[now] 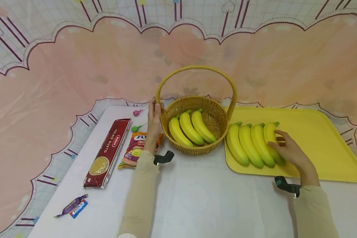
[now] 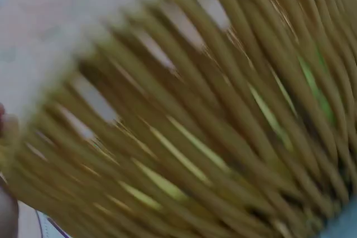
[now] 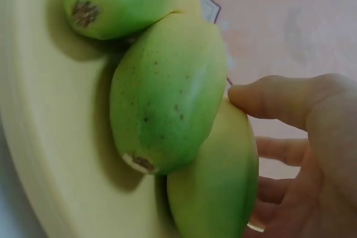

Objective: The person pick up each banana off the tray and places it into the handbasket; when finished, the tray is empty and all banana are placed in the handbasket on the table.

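A yellow wicker basket (image 1: 193, 150) with a tall arched handle holds three bananas (image 1: 193, 129). My left hand (image 1: 153, 122) holds the basket's left side where the handle meets the rim. In the left wrist view the woven wall (image 2: 184, 115) fills the frame, blurred, with yellow showing through its gaps. Several bananas (image 1: 244, 145) lie side by side on a yellow tray (image 1: 321, 142). My right hand (image 1: 291, 150) is around the rightmost banana (image 1: 270, 132). In the right wrist view its thumb (image 3: 268, 97) touches that banana (image 3: 217, 176), with the other fingers on the far side.
Left of the basket lie a red pasta pack (image 1: 108, 152), an orange candy bag (image 1: 134, 150), a pink lollipop (image 1: 136, 113) and a green lollipop (image 1: 135, 128). Nearer the front left are a purple wrapped candy (image 1: 71, 205) and a small blue-red packet (image 1: 78, 208). A patterned cloth hangs behind.
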Demonstrator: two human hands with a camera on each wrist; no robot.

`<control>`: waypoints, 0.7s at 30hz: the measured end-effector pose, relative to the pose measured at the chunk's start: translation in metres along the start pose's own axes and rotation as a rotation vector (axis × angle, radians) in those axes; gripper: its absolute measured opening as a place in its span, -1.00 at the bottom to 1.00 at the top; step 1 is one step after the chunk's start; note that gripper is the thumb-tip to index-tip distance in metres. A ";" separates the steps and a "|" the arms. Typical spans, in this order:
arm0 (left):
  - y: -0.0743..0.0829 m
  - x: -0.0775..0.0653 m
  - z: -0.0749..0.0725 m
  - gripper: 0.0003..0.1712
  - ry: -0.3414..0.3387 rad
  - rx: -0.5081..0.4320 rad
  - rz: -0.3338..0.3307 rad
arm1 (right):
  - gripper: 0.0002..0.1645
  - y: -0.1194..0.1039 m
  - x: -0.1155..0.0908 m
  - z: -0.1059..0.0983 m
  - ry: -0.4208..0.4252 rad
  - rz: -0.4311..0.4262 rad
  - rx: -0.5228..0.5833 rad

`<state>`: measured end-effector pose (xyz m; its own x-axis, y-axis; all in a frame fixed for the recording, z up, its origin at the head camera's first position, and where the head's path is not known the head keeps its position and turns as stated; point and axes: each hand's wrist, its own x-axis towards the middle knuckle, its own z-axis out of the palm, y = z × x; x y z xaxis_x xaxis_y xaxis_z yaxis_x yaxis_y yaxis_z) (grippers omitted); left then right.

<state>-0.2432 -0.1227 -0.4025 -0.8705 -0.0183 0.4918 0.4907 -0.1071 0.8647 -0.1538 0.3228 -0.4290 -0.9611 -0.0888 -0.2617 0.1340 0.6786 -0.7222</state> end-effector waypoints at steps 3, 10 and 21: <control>-0.008 0.003 0.002 -0.69 -0.018 -0.017 0.027 | 0.02 0.000 0.000 -0.002 -0.016 0.018 -0.002; -0.009 0.004 0.002 -0.65 -0.026 -0.010 0.042 | 0.02 -0.003 -0.003 -0.005 -0.013 0.020 -0.026; -0.003 -0.003 -0.006 -0.60 -0.040 0.060 0.010 | -0.03 -0.008 -0.011 -0.007 0.002 -0.054 -0.016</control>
<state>-0.2426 -0.1281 -0.4069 -0.8641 0.0205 0.5029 0.5016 -0.0477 0.8638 -0.1463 0.3235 -0.4159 -0.9673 -0.1236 -0.2213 0.0784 0.6845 -0.7248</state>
